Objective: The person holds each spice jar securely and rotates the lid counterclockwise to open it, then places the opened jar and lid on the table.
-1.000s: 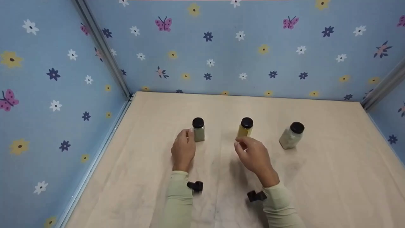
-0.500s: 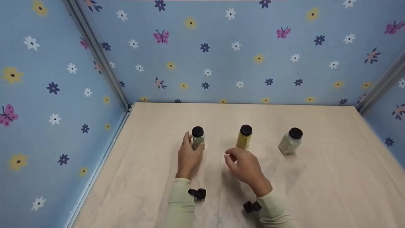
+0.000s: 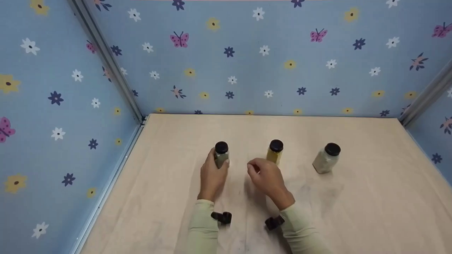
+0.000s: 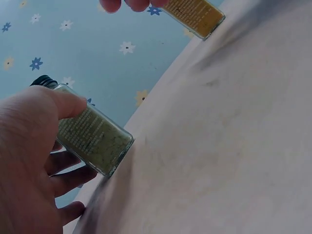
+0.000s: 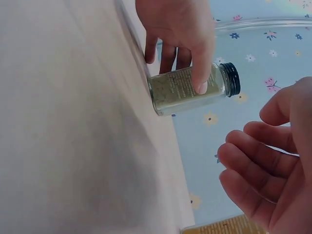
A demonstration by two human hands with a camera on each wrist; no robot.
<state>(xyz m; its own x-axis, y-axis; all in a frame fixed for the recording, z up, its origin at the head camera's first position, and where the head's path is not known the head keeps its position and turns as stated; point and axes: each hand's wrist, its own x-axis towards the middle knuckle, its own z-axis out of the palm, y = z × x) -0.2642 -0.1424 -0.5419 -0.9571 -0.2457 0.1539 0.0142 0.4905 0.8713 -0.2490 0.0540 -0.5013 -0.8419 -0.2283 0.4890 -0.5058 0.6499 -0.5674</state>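
Note:
My left hand (image 3: 213, 180) grips a square glass spice jar (image 4: 97, 139) of green dried herbs with a black screw cap, thumb on the near face and fingers behind. The jar stands upright, its base at the tabletop. To its right, my right hand (image 3: 270, 179) hovers with loosely curled fingers, holding nothing; the right wrist view shows a gap between thumb and fingers (image 5: 253, 161). Just behind that hand stands a matching jar of yellow spice (image 3: 274, 155), its lower part hidden by the hand in the head view.
Farther right stands a third black-capped jar (image 3: 325, 160) with pale greyish-green contents. A cream cloth (image 3: 169, 158) covers the table. Blue patterned panels (image 3: 247, 70) rise at the back and sides, joined by metal posts (image 3: 102, 53). Small black cameras (image 3: 221, 217) sit on both wrists.
My left hand has gone from beside the green herb jar to gripping it. The right hand has drifted left, away from the yellow jar. The head view has tilted up a little.

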